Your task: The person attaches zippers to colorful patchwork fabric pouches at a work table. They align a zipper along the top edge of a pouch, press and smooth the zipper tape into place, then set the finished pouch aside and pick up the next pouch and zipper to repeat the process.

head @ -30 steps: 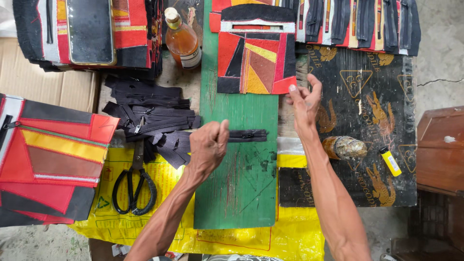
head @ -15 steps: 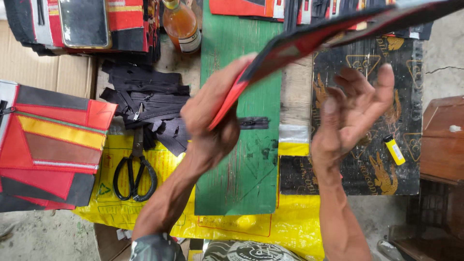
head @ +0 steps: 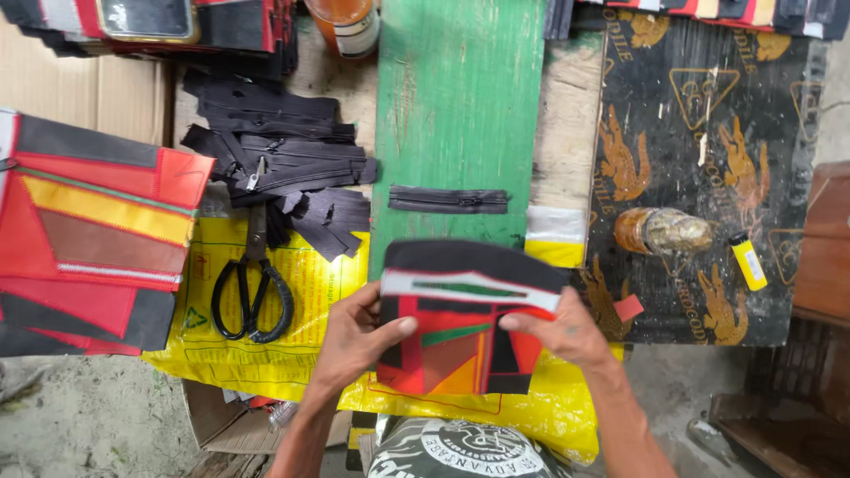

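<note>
A patchwork fabric panel (head: 460, 323) in red, black, orange, green and white is held flat between both hands, over the near end of a green board (head: 456, 115) on the tabletop. The left hand (head: 354, 341) grips its left edge, fingers (head: 394, 329) clamped on the cloth with the thumb on top; the right hand (head: 562, 329) does the same at the right edge, its fingers pinched shut on the panel. Just beyond the panel, a short black zipper (head: 449, 200) lies across the board. To the left, black-handled scissors (head: 252, 283) rest on a yellow plastic sheet (head: 301, 292), below a loose heap of black zippers (head: 279, 168). Farther left sits a stack of finished patchwork panels (head: 88, 230). To the right, a small yellow lighter (head: 748, 261) and a wrapped brown jar (head: 664, 232) lie on a black printed mat (head: 708, 133). An orange bottle (head: 345, 22) stands at the far edge.
</note>
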A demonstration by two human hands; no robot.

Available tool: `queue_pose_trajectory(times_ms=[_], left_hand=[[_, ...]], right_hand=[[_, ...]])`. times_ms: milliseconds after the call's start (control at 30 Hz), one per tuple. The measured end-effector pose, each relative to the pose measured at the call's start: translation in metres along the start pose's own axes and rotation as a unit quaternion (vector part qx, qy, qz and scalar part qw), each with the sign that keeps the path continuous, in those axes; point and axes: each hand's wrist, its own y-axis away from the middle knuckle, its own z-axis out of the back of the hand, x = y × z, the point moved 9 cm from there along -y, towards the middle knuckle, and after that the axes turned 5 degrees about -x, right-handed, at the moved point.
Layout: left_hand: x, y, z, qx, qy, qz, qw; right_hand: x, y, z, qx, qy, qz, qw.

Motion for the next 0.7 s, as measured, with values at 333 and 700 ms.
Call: queue_pose_trajectory(times_ms=[333,700], left_hand=[[0.009,-0.036,0.029,-0.137,-0.044,-0.082,0.986],[0.003,-0.043,0.024,-0.136,0.007,-0.092,0.986]], right_hand=[[-0.003,-0.024,0.013,-0.171,0.042,0.023,0.984],[-0.001,-0.028,0.017,-0.149,0.066,0.009,0.987]])
